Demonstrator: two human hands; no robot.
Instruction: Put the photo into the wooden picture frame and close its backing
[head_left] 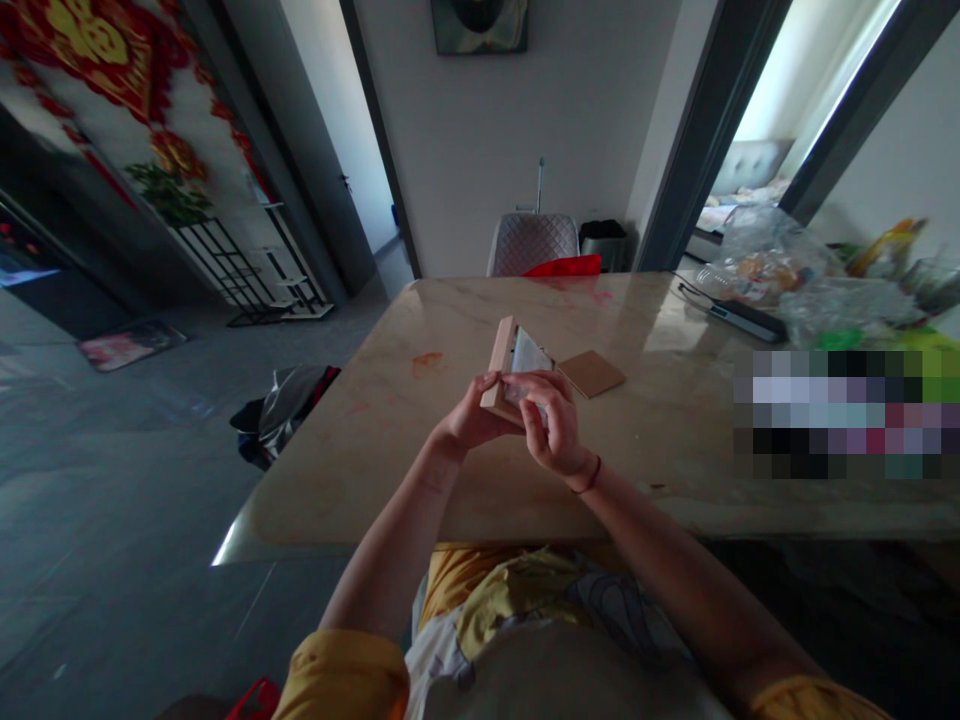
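Above the middle of the table, my left hand grips the near left side of a light wooden frame, thumb on its rim. The frame is tilted and looks like a small picture frame with deep sides. A pale, shiny pane or sheet shows inside it. My right hand is over the frame's near part, its fingers bent and touching that area. Whatever its fingertips hold, if anything, is hidden. Just right of the frame, a flat brown board lies on the table.
The marble-patterned table has an orange stain on its left part. Clear plastic bags and a dark elongated device are at the right. Beyond the far edge stands a grey quilted chair near something red.
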